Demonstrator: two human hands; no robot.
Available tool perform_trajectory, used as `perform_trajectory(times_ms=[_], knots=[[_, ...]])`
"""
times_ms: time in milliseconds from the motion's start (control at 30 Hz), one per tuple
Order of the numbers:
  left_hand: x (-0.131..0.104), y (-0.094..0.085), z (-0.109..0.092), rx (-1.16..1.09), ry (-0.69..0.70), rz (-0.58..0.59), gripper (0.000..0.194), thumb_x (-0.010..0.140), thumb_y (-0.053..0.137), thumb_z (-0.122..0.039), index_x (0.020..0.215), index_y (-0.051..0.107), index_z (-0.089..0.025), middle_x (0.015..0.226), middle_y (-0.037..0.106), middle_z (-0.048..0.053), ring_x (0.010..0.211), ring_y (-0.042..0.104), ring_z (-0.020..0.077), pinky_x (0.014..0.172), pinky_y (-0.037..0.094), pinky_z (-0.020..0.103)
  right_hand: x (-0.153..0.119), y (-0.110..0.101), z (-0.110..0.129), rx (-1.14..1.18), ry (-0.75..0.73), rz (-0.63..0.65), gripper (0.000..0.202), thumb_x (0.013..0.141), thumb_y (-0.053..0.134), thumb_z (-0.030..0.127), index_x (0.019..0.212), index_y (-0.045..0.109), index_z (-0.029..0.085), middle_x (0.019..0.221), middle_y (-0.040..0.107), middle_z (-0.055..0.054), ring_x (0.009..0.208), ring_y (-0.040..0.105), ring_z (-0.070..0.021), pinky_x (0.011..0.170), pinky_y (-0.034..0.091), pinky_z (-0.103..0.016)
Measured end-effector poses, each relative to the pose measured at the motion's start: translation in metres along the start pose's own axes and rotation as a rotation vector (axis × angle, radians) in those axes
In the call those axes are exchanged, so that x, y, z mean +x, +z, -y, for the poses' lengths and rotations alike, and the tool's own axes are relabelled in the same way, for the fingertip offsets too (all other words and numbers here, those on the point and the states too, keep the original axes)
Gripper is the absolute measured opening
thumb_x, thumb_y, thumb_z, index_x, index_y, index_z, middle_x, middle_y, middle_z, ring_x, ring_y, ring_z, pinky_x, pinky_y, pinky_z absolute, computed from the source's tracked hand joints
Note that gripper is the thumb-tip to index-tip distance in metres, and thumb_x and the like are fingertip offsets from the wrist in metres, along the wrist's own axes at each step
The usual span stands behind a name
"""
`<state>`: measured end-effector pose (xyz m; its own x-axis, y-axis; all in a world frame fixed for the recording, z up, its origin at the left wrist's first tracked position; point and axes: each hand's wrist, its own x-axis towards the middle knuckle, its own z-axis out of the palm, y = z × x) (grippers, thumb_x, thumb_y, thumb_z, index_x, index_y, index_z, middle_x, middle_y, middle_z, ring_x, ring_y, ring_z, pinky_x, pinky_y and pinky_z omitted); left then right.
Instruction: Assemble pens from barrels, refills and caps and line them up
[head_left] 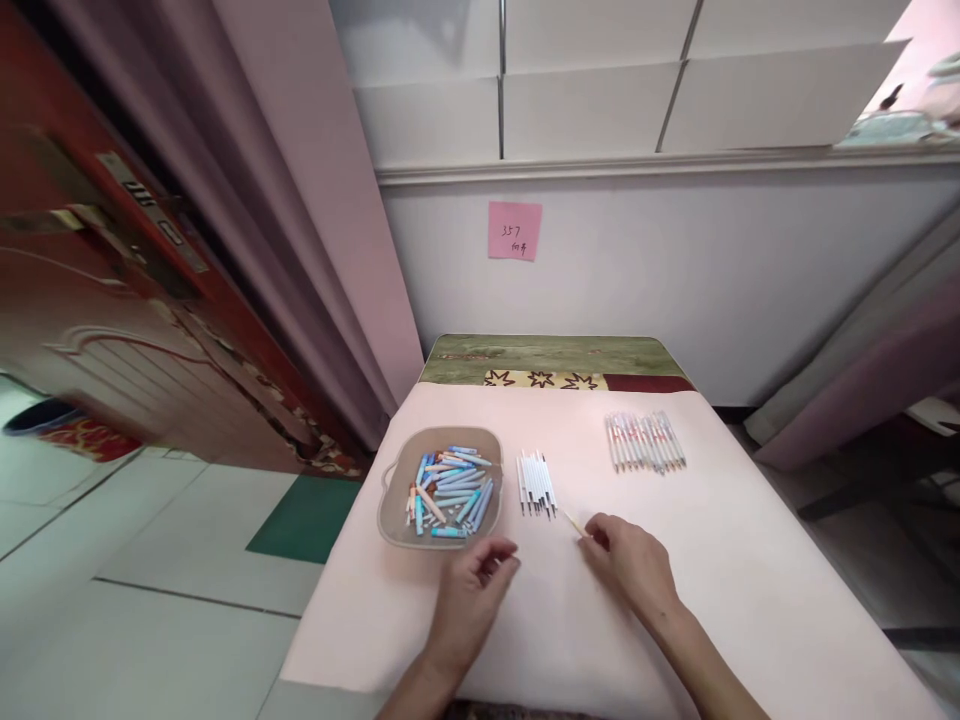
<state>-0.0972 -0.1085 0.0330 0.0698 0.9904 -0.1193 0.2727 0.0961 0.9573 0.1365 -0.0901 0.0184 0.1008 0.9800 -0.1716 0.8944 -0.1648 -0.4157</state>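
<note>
**Bare left hand (474, 590) and bare right hand (630, 560) at a table, the right pinching a slim, pale yellowish stick with a white tip (574, 523)**

Both forearms come in from the bottom edge. The left hand is just beside the near right corner of a beige-grey plastic basket (418, 447), its fingers curled and a narrow gap between thumb and forefinger; nothing shows in its grip. The right hand holds the slim stick between thumb and fingertips, a closed pinch at one end. The stick points away and to the left, its white tip near the closest row of sticks.

That row is a bundle of slim white sticks with dark tips (536, 482), lying side by side, tips toward the person, between the basket and the right hand. The basket, rounded at the corners with a loop handle on its left, holds a jumble of short blue, lavender and peach pen-like sticks (450, 487). Farther back on the right lies a neat row of whitish, red-patterned pens with coloured ends (645, 442), well apart from both hands.

Everything rests on a pale pink table cover (750, 560). Beyond its far edge shows a green wood-look strip (547, 352). On the pale wall (637, 260) behind is a square pink paper note (515, 232) handwritten with "357". To the left hangs a mauve curtain (300, 220) beside a red door (135, 330).
</note>
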Motion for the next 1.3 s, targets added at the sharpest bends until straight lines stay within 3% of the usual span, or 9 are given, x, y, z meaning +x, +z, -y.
perform_trajectory(times_ms=[167,267,433,533,667,800,967,1133,1300], knots=[[0.025,-0.070,0.001,0.157,0.046,-0.230,0.023,0.078,0.061,-0.039,0.089,0.066,-0.019,0.080,0.067,0.003,0.068,0.057,0.0159,0.066,0.046,0.026,-0.004,0.013,0.001,-0.125,-0.024,0.017,0.019,0.087,0.050,0.034,0.078,0.063,0.023,0.080,0.067,0.000,0.069,0.061,-0.0163,0.055,0.029,-0.025],[0.047,-0.087,0.000,0.446,0.063,-0.219,0.015,0.081,0.055,-0.033,0.082,0.063,-0.020,0.077,0.066,0.001,0.067,0.057,0.0155,0.066,0.043,0.026,-0.001,0.010,0.011,-0.070,-0.044,-0.015,0.021,0.089,0.049,0.038,0.086,0.064,0.024,0.084,0.069,0.000,0.072,0.063,-0.0164,0.057,0.032,-0.025],[0.079,-0.063,-0.002,0.757,-0.003,0.011,0.009,0.067,0.062,-0.015,0.075,0.063,-0.019,0.081,0.069,0.005,0.081,0.061,0.0214,0.071,0.041,0.028,0.002,-0.003,0.043,0.050,-0.109,-0.053,0.019,0.088,0.053,0.039,0.083,0.066,0.025,0.081,0.069,0.002,0.070,0.062,-0.0145,0.058,0.034,-0.024],[0.090,-0.047,0.001,0.789,-0.047,0.058,0.014,0.058,0.064,-0.009,0.069,0.062,-0.018,0.080,0.069,0.010,0.082,0.062,0.0266,0.068,0.039,0.031,0.000,-0.008,0.060,0.093,-0.148,-0.064,0.020,0.087,0.054,0.038,0.080,0.067,0.025,0.077,0.069,0.003,0.068,0.062,-0.0146,0.059,0.034,-0.024],[0.103,-0.045,0.008,0.763,-0.086,0.079,0.018,0.049,0.067,-0.004,0.060,0.059,-0.017,0.075,0.068,0.011,0.081,0.063,0.0285,0.067,0.038,0.032,-0.002,-0.012,0.071,0.123,-0.173,-0.080,0.021,0.087,0.053,0.037,0.077,0.068,0.025,0.074,0.069,0.002,0.066,0.062,-0.0152,0.059,0.035,-0.024],[0.108,-0.057,0.011,0.630,-0.100,0.078,0.020,0.045,0.071,-0.004,0.053,0.058,-0.017,0.059,0.062,0.004,0.073,0.062,0.0248,0.064,0.039,0.030,0.000,-0.015,0.080,0.142,-0.207,-0.096,0.022,0.087,0.053,0.037,0.076,0.068,0.025,0.073,0.069,0.002,0.064,0.061,-0.0151,0.058,0.034,-0.024],[0.079,-0.089,0.005,0.323,-0.084,0.006,0.016,0.075,0.062,-0.027,0.087,0.065,-0.018,0.074,0.067,0.002,0.066,0.062,0.0157,0.060,0.046,0.025,0.011,-0.019,0.097,0.148,-0.251,-0.090,0.021,0.088,0.054,0.037,0.077,0.069,0.025,0.074,0.070,0.002,0.065,0.061,-0.0146,0.059,0.036,-0.024],[0.043,-0.128,0.006,-0.645,-0.191,-0.336,0.027,0.071,0.072,-0.023,0.096,0.065,-0.015,0.083,0.069,0.004,0.065,0.064,0.0125,0.063,0.054,0.024,0.038,-0.010,0.134,0.001,-0.379,-0.012,0.019,0.088,0.052,0.030,0.092,0.070,0.027,0.091,0.073,0.000,0.081,0.066,-0.0155,0.067,0.041,-0.023],[0.037,-0.137,0.010,-0.827,-0.210,-0.461,0.018,0.074,0.066,-0.010,0.092,0.065,-0.013,0.086,0.071,0.008,0.063,0.065,0.0123,0.061,0.056,0.024,0.065,0.028,0.188,-0.204,-0.456,0.161,0.021,0.082,0.055,0.027,0.090,0.074,0.022,0.090,0.075,-0.007,0.087,0.068,-0.0220,0.072,0.047,-0.026]])
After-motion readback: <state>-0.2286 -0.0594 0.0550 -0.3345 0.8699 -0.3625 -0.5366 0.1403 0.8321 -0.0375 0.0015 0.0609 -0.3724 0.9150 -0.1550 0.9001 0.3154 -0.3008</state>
